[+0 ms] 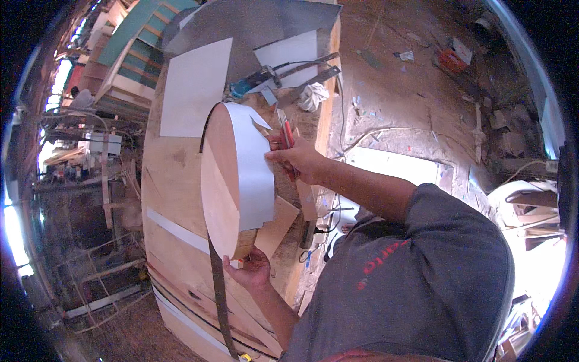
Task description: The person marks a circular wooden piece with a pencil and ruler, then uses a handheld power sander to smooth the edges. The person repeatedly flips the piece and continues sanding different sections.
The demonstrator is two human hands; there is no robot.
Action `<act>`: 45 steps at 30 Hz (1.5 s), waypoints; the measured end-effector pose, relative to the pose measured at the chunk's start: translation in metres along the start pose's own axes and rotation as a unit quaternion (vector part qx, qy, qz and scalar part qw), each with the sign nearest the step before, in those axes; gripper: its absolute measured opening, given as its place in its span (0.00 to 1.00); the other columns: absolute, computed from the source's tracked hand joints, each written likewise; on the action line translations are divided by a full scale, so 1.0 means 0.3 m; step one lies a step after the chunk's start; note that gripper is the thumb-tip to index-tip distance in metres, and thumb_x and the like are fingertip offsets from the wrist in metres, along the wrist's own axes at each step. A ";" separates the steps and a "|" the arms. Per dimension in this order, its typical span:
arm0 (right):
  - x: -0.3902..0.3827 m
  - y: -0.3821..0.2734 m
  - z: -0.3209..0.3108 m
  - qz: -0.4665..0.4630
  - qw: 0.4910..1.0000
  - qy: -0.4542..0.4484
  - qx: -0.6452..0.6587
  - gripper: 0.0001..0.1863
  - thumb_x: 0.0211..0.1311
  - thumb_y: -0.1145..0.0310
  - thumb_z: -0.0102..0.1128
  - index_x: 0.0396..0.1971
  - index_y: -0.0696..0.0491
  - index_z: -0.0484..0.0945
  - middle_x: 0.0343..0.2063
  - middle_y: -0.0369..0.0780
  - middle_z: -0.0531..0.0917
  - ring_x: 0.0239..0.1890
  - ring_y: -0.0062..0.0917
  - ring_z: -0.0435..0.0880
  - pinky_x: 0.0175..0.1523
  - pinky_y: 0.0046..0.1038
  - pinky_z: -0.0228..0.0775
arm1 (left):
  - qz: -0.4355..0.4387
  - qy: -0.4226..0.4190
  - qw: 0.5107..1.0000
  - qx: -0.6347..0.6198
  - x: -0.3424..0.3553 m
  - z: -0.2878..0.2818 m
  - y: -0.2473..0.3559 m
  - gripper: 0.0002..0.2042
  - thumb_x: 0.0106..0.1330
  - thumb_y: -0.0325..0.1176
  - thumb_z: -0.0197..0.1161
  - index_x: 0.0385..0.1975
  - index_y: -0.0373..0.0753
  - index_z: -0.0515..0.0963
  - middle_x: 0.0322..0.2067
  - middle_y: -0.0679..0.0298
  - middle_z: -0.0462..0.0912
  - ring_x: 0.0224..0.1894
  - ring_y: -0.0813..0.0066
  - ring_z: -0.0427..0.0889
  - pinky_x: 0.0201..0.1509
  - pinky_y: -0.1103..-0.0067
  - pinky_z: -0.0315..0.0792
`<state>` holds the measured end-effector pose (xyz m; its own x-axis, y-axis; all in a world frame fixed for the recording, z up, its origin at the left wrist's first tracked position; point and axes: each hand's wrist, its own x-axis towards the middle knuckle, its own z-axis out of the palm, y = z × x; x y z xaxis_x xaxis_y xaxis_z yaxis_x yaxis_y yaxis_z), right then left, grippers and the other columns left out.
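A rounded wooden piece (220,181) stands on edge over the bench, its flat face turned left. Along its thick rim runs a white strip (255,169), with a loose pointed flap sticking out at the upper end. My right hand (298,160) is closed around a red utility knife (286,130), blade end upward, its fingers beside the white strip. At the lower end of the wooden piece, my left hand (250,270) grips the edge, thumb at the face side and fingers curled beneath. Part of the left fingers is hidden.
White sheets (196,84) lie on the wooden bench (172,181), near a blue-ended power tool (247,83) and a crumpled white cloth (313,96). A long dark strip (220,295) crosses the near end. Cables and scraps lie on the floor (392,102); a slatted green frame (142,51) stands far left.
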<state>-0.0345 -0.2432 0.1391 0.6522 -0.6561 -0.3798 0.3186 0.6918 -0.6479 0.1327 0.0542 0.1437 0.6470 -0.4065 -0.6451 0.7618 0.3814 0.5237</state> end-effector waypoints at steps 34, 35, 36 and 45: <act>0.624 -0.120 -0.457 -0.138 0.579 -0.004 -0.804 0.28 0.64 0.52 0.67 0.63 0.42 0.76 0.52 0.50 0.82 0.47 0.49 0.88 0.46 0.52 0.83 | -0.045 -0.158 0.975 -0.152 0.053 0.346 0.188 0.34 0.69 0.52 0.66 0.66 0.31 0.72 0.58 0.41 0.81 0.54 0.46 0.87 0.50 0.60 0.91; 0.596 -0.148 -0.424 -0.145 0.580 0.008 -0.802 0.29 0.65 0.48 0.67 0.64 0.42 0.76 0.53 0.50 0.82 0.46 0.50 0.88 0.46 0.52 0.83 | -0.036 -0.177 0.973 -0.146 0.043 0.342 0.171 0.34 0.69 0.53 0.66 0.66 0.32 0.72 0.58 0.43 0.81 0.55 0.47 0.87 0.50 0.60 0.91; 0.557 -0.181 -0.369 -0.153 0.581 0.015 -0.799 0.31 0.65 0.45 0.66 0.64 0.42 0.76 0.54 0.51 0.82 0.46 0.50 0.88 0.46 0.53 0.83 | -0.022 -0.182 0.973 -0.142 0.027 0.326 0.158 0.34 0.69 0.53 0.65 0.65 0.32 0.72 0.58 0.44 0.82 0.55 0.48 0.87 0.50 0.60 0.91; 0.368 -0.484 -0.159 -0.447 0.545 -0.073 -0.706 0.56 0.45 0.59 0.85 0.77 0.40 0.63 0.72 0.43 0.70 0.76 0.47 0.64 0.78 0.51 0.58 | 0.083 -0.077 0.985 -0.128 -0.031 0.302 -0.062 0.32 0.68 0.54 0.64 0.64 0.37 0.73 0.59 0.53 0.82 0.57 0.52 0.86 0.54 0.58 0.89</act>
<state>-0.0415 -0.4305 0.1600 0.7512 -0.4388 0.4932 -0.2263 -0.8730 -0.4321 0.1155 -0.0244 0.1904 0.7740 -0.4346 -0.4605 0.6248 0.6423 0.4440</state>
